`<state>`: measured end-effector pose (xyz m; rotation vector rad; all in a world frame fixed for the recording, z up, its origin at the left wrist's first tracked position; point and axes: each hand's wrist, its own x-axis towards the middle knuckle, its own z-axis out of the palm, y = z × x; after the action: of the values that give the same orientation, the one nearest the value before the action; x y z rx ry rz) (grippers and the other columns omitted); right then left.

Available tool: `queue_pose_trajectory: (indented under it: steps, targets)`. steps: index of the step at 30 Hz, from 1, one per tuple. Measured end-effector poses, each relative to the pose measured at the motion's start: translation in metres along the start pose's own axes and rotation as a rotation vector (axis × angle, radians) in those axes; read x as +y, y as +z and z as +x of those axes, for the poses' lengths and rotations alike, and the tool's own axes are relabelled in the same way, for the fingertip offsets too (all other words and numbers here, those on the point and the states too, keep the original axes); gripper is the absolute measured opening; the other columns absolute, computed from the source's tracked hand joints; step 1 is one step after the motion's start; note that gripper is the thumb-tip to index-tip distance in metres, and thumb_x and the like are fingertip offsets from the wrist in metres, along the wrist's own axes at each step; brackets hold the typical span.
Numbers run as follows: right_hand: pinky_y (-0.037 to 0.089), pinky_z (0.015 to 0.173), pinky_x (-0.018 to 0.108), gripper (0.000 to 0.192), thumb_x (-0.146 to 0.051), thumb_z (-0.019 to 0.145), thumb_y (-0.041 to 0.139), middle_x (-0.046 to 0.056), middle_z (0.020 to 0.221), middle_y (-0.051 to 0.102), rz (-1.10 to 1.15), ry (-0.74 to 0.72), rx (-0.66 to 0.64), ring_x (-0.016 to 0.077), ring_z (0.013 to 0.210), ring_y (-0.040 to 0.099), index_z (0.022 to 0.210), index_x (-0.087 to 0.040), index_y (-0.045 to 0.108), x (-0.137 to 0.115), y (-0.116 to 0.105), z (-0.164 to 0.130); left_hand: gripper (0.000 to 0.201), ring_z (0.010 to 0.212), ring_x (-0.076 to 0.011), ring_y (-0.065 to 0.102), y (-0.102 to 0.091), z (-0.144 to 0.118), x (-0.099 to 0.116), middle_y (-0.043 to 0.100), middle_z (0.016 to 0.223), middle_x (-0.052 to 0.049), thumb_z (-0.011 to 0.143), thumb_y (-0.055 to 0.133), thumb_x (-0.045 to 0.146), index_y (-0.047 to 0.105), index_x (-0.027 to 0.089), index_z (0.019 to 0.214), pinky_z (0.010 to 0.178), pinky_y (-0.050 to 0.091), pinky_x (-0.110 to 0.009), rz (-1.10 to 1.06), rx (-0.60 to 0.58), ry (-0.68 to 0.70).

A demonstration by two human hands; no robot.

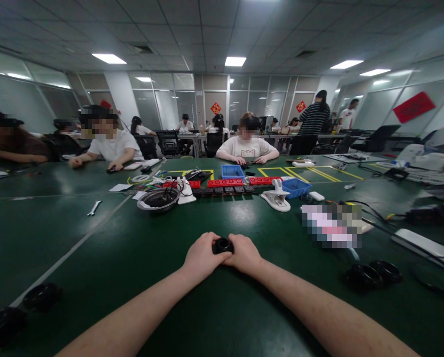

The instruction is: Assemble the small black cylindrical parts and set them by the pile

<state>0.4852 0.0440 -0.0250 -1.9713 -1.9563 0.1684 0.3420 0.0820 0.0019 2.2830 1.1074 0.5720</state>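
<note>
A small black ring-shaped part (pixel 222 245) sits between my two hands, just above the dark green table (pixel 132 258). My left hand (pixel 202 257) is closed around its left side. My right hand (pixel 244 253) grips its right side, knuckles up. Both forearms reach in from the bottom edge and meet at the middle of the view. Only the top of the part shows; the rest is hidden by my fingers.
Two black round parts (pixel 374 273) lie to the right, two more (pixel 21 307) at the lower left. Farther off stand a grey bowl (pixel 158 200), blue bins (pixel 296 187), red strips (pixel 225 183), a white stand (pixel 277 198) and a wrench (pixel 94 208). Several seated people work across the table.
</note>
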Motion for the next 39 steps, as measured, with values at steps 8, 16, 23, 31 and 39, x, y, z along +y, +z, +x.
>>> queue_pose_trajectory:
  steps: [8,16,23,31,39]
  targets:
    - [0.035,0.065,0.028,0.047,-0.049,0.057,0.063,0.004,0.085,0.055,0.119,-0.173,-0.023,0.0194,0.077,0.050,0.090,-0.017,0.053,0.004,-0.006,-0.003,0.032,0.068,-0.0158,0.047,-0.005,0.005,-0.010,0.050,0.081,-0.002,0.060,0.063,0.037,0.054,0.017,0.084,0.057,0.037,-0.025,-0.084,-0.109,0.144]
    - [0.035,0.066,0.025,0.033,-0.037,0.059,0.066,0.000,0.079,0.054,0.303,-0.345,-0.240,0.0158,0.076,0.048,0.082,-0.016,0.057,0.019,-0.020,0.001,0.038,0.069,-0.0137,0.045,-0.012,0.006,-0.019,0.047,0.080,0.000,0.061,0.064,0.041,0.054,0.018,0.088,0.057,0.035,-0.022,-0.168,-0.277,0.252]
    - [0.035,0.068,0.026,0.033,-0.035,0.060,0.067,0.001,0.082,0.054,0.306,-0.336,-0.271,0.0160,0.078,0.048,0.085,-0.016,0.057,0.017,-0.025,0.002,0.036,0.073,-0.0150,0.045,-0.013,0.005,-0.016,0.047,0.082,0.000,0.061,0.064,0.039,0.054,0.019,0.090,0.059,0.036,-0.023,-0.156,-0.280,0.237]
    - [0.036,0.067,0.025,0.032,-0.033,0.060,0.067,0.001,0.081,0.055,0.315,-0.347,-0.276,0.0160,0.077,0.048,0.084,-0.015,0.057,0.017,-0.026,0.002,0.039,0.072,-0.0150,0.047,-0.010,0.005,-0.018,0.049,0.085,-0.001,0.062,0.064,0.035,0.052,0.020,0.096,0.061,0.038,-0.025,-0.175,-0.274,0.223]
    - [0.035,0.062,0.023,0.030,-0.032,0.057,0.069,-0.001,0.076,0.053,0.370,-0.284,-0.266,0.0141,0.072,0.047,0.078,-0.015,0.056,0.018,-0.021,0.003,0.038,0.070,-0.0146,0.046,-0.011,0.005,-0.016,0.050,0.084,-0.001,0.062,0.063,0.037,0.054,0.021,0.095,0.059,0.036,-0.024,-0.148,-0.267,0.234]
